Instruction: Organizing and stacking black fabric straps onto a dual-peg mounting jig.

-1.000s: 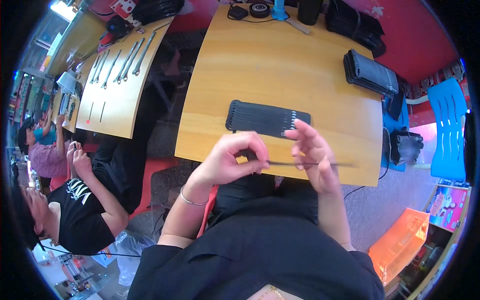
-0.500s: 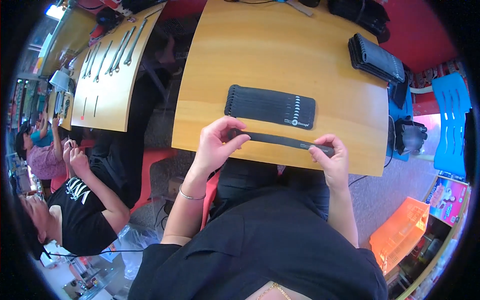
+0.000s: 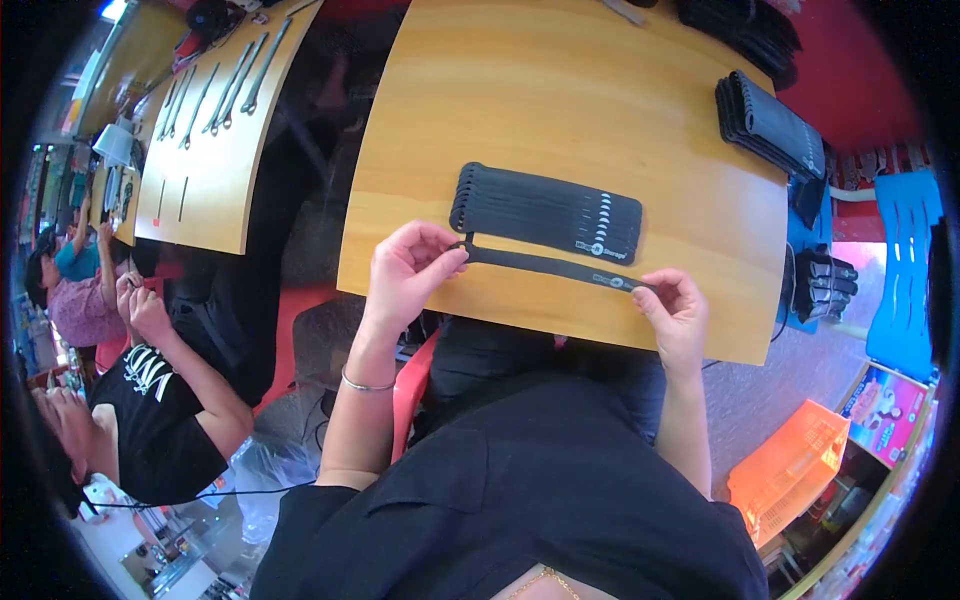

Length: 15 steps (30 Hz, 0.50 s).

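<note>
A flat black strap [image 3: 550, 264] with a small pale print near its right end is stretched between my hands, just above the near part of the table. My left hand [image 3: 408, 270] pinches its left end between thumb and fingertips, where a short dark piece sticks up. At the other end, my right hand [image 3: 676, 312] grips the strap with thumb and index finger. Just beyond it lies a fanned row of black straps [image 3: 530, 208], overlapping, with rounded ends at the left and pale prints at the right.
The wooden table [image 3: 580, 90] holds a folded stack of black straps [image 3: 768, 125] at its far right and a dark bundle [image 3: 745, 35] behind. Leftward, a person [image 3: 165, 400] sits by another table [image 3: 215, 180] with several straps. An orange crate [image 3: 790, 470] stands at right.
My hands are slightly farther apart, the left one having moved left and a little up. The strap now lies closer to the fanned row, and the whole view has shifted slightly.
</note>
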Tool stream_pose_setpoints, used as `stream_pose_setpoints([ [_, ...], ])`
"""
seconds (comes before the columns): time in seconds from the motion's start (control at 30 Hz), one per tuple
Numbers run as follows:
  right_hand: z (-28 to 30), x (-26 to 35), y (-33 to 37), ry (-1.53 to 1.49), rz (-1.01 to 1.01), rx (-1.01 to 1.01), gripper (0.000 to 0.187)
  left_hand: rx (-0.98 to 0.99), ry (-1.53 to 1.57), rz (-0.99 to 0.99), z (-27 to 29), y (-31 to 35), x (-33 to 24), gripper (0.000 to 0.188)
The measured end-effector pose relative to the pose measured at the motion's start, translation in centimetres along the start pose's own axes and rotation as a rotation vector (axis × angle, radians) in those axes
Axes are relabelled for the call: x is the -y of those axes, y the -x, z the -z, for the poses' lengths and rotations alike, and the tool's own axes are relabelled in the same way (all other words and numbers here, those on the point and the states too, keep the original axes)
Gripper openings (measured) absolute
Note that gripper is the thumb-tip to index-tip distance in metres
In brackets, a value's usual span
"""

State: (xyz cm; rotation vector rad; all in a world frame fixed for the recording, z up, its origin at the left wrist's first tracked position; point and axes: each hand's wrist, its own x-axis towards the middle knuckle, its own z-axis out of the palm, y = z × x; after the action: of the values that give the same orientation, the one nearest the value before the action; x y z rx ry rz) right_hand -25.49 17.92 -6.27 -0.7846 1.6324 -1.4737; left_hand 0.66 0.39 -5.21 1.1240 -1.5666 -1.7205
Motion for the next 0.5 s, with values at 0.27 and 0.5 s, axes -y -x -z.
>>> stream_pose_setpoints([
  [0.27, -0.7, 0.1, -1.1, -0.003, 0.035, -0.016, 0.013, -0.071, 0.031, -0.039, 0.2, -0.9, 0.9, 0.01],
  [0.5, -0.6, -0.4, -1.2, 0.009, 0.016, -0.043, 0.013, -0.162, -0.166, -0.069, 0.0, -1.6, 1.1, 0.009],
])
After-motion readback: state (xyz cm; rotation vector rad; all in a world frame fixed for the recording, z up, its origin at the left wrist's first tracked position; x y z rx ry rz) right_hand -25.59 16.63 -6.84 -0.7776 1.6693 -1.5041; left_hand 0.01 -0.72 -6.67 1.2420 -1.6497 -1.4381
